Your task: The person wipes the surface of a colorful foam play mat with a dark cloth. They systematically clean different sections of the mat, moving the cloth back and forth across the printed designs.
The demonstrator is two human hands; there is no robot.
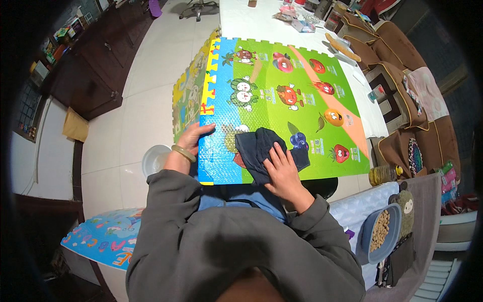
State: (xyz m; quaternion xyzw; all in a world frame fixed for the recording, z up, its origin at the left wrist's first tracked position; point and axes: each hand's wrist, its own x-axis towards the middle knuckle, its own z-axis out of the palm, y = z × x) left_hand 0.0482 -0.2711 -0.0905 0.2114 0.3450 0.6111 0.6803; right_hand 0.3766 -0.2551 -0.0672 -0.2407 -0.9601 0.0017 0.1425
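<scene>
A foam play mat (271, 109) with cartoon fruits on green and blue lies on a table with a white cover, its near part over my lap. My left hand (191, 141), with a bangle at the wrist, holds the mat's left edge, thumb on top and fingers partly hidden beneath. My right hand (282, 170) lies on a crumpled dark cloth (260, 145), pressing it on the mat near the blueberry picture, fingers spread. A further section of mat (188, 90) hangs down at the left side.
On the white table cover (245, 22) stand jars, packets and a plate with a long bread-like item (342, 47). A white bucket (154, 160) is on the floor at left. A blue mat (109, 238) lies lower left. At right are a basin of peanuts (381, 230), an oil bottle (383, 174) and a brown sofa (400, 49).
</scene>
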